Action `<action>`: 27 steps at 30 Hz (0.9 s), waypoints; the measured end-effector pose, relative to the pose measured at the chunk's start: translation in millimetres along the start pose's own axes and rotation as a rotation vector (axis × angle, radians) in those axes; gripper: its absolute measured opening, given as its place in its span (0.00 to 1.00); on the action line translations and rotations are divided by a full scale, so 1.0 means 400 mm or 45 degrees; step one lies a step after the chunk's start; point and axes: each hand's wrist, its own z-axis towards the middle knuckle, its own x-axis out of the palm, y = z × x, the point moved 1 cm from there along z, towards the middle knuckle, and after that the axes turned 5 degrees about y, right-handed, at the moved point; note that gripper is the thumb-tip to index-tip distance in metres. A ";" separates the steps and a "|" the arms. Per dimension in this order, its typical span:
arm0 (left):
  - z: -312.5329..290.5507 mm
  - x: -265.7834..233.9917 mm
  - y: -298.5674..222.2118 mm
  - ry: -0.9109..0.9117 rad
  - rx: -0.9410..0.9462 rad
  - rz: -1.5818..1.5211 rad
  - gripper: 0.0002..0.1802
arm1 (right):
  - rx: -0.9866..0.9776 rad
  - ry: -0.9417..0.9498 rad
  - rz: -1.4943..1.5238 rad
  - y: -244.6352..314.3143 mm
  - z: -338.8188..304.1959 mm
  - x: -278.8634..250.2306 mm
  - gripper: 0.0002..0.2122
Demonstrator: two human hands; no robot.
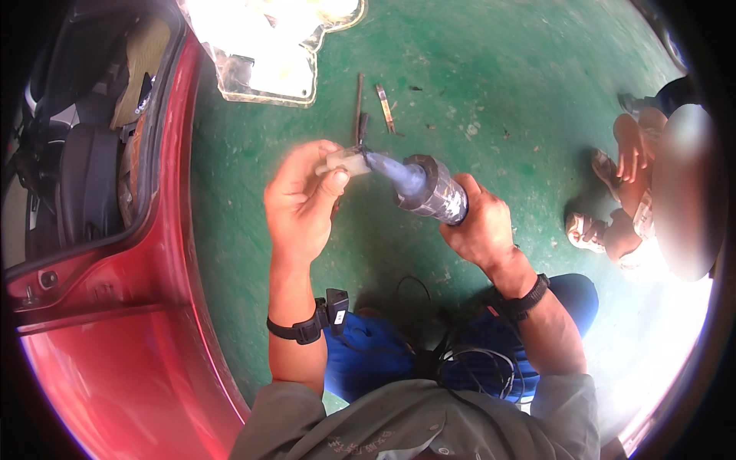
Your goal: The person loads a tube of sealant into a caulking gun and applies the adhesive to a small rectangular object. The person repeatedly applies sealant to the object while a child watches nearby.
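My left hand (pixel 303 203) is raised in front of me, its thumb and fingers pinching a small whitish, half-clear plastic piece (pixel 351 162). My right hand (pixel 487 230) grips the back end of a dark cylindrical tube (pixel 438 190), which looks like a sealant cartridge. From its front a blue-violet tapered nozzle (pixel 395 175) points left, and its tip meets or nearly meets the plastic piece. Some black material (pixel 362 150) shows around that tip. Whether it sits on the piece or behind it, I cannot tell.
To my left stands a red car body (pixel 172 253) with an open window area. A clear, shiny plastic sheet (pixel 268 73) is at the top. A thin rod (pixel 359 100) and a narrow flat tool (pixel 385 109) lie on the green floor (pixel 491 84). Another person (pixel 636 169) crouches on the right.
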 end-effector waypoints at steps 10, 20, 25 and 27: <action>0.003 0.019 -0.028 0.108 0.093 -0.075 0.14 | -0.003 -0.048 0.045 -0.007 -0.022 -0.019 0.23; 0.003 0.049 -0.064 0.195 0.175 -0.060 0.14 | -0.027 -0.043 0.136 -0.014 -0.056 -0.064 0.24; 0.009 0.076 -0.086 0.196 0.177 -0.061 0.14 | -0.027 0.047 0.212 0.001 -0.056 -0.111 0.25; 0.012 0.087 -0.089 0.200 0.187 -0.076 0.13 | -0.109 0.079 0.283 0.015 -0.045 -0.131 0.27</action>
